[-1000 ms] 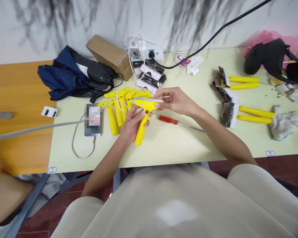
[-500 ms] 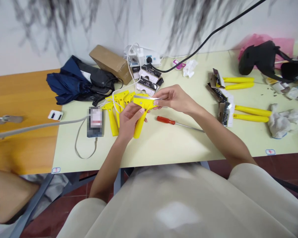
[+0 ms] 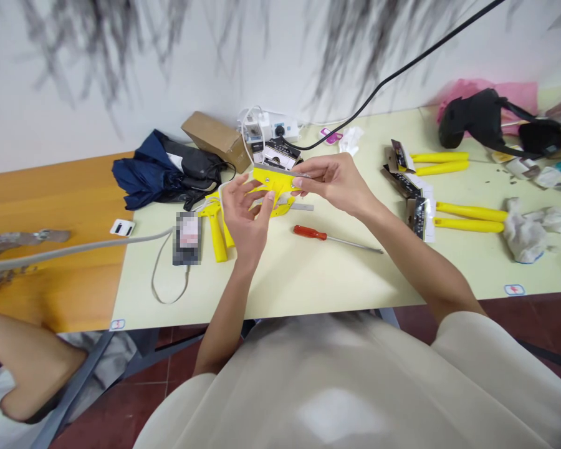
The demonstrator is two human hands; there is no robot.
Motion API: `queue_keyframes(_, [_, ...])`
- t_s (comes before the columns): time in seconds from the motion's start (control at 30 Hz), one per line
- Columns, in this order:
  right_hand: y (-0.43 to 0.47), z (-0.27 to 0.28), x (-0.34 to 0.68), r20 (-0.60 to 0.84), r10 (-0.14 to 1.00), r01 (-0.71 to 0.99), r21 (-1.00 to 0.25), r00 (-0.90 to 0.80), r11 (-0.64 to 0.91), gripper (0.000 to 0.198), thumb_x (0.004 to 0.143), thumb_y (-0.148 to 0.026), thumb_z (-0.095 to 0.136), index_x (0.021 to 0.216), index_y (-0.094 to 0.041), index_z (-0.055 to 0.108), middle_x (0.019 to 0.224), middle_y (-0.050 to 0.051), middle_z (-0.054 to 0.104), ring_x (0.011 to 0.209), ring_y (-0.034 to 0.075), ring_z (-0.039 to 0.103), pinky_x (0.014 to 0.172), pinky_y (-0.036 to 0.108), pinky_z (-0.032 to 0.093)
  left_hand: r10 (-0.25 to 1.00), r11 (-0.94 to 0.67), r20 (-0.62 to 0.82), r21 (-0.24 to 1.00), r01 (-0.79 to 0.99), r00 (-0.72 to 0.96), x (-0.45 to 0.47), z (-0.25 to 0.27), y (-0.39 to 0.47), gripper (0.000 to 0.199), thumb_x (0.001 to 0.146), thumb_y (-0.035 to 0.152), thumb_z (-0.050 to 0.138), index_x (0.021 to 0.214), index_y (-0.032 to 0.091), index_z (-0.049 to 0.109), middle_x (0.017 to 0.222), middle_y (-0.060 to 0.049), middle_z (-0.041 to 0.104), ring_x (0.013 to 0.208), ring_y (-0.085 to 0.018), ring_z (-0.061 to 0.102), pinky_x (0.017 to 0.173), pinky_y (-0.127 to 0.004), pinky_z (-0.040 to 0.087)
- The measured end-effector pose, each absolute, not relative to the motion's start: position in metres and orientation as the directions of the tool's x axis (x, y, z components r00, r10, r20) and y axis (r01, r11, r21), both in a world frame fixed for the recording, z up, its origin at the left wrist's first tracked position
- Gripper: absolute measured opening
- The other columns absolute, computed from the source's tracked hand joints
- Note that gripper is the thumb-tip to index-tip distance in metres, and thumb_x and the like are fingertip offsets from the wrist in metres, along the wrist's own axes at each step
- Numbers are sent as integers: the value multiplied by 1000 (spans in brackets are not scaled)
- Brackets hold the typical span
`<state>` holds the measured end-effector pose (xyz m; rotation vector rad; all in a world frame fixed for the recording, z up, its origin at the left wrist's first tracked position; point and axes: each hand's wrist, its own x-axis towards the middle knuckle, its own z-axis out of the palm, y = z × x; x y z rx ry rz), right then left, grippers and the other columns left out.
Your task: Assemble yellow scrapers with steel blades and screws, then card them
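Observation:
Raised over the table is a yellow scraper (image 3: 275, 179) with a metal blade along its top edge and screws in its head. My right hand (image 3: 339, 184) pinches the right end of that head between thumb and fingers. My left hand (image 3: 247, 218) has its thumb against the neck below the head, its fingers loosely curled and partly apart; the handle is mostly hidden. More yellow scrapers (image 3: 214, 231) lie behind and left of my left hand. A red-handled screwdriver (image 3: 311, 232) rests on the table under my right forearm.
Boxed yellow-handled tools (image 3: 470, 217) lie at right, near crumpled white gloves (image 3: 523, 231). Behind stand a cardboard box (image 3: 217, 140), a power strip (image 3: 283, 125) and black-and-white packages (image 3: 275, 156). A dark umbrella (image 3: 144, 168) and a cable-connected device (image 3: 187, 237) are at left, beside another person's arm (image 3: 32, 362).
The scraper has tilted so its handle no longer hangs in view below the left hand. My left fingers have loosened and spread. The right hand keeps its pinch; the camera view has shifted slightly.

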<state>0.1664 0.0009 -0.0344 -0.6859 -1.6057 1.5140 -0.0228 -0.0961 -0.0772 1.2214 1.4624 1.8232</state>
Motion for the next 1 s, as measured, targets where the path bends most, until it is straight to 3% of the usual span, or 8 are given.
queue_keyframes(0.13, [-3,-28,168,274,843,-164,-961,-462,223,50,80,-60,102,106,-18,91,97,8,86,85,24,84,82,39,76,638,-397,647,740,542,-417,-16,-94,-89,64,103,59,76,157,31,56,172,-16,49,138,-31,71,96,-40,68])
queue_keyframes(0.27, [-13,-17,170,365,841,-166,-931,-399,325,47,86,-61,97,106,-19,91,101,7,86,86,24,84,87,41,76,578,-443,768,579,684,-275,-13,-112,-82,47,103,53,78,145,35,72,172,-11,52,153,-36,60,106,-45,65])
queue_keyframes(0.37, [-20,-8,172,404,848,-136,-915,-344,380,46,88,-61,96,106,-19,91,105,8,86,86,23,84,87,40,75,628,-420,706,662,620,-329,-9,-115,-79,37,104,52,77,137,35,79,165,-11,60,152,-35,60,108,-47,64])
queue_keyframes(0.5, [-27,-2,174,439,847,-89,-897,-299,433,45,93,-62,91,109,-20,91,103,8,86,85,23,84,85,39,74,712,-439,542,840,318,-446,0,-108,-78,44,99,62,81,128,29,82,166,-12,60,163,-38,49,118,-56,60])
queue_keyframes(0.6, [-30,0,175,454,847,-44,-886,-276,461,45,95,-63,89,109,-20,91,103,8,87,83,23,84,84,39,74,742,-447,475,876,180,-472,5,-101,-77,45,94,63,87,123,29,82,166,-11,60,167,-39,45,125,-61,56])
queue_keyframes(0.77, [-34,3,176,466,854,17,-876,-232,482,44,97,-61,86,110,-19,91,109,10,88,92,26,85,89,44,75,758,-424,512,857,292,-403,9,-97,-75,39,98,63,82,124,34,83,170,-8,56,164,-37,50,135,-66,44])
queue_keyframes(0.9, [-38,5,176,481,851,50,-864,-212,501,42,101,-59,83,114,-19,90,113,10,88,101,28,85,94,46,74,792,-433,480,877,208,-377,9,-92,-68,60,94,75,78,141,38,74,173,-7,54,169,-40,43,133,-65,46])
queue_keyframes(1.0, [-44,7,175,502,844,87,-848,-188,523,36,103,-53,82,115,-21,90,113,8,89,100,27,86,94,44,75,789,-437,514,855,281,-337,8,-86,-62,73,96,79,71,155,37,65,176,-12,51,169,-43,42,130,-63,48])
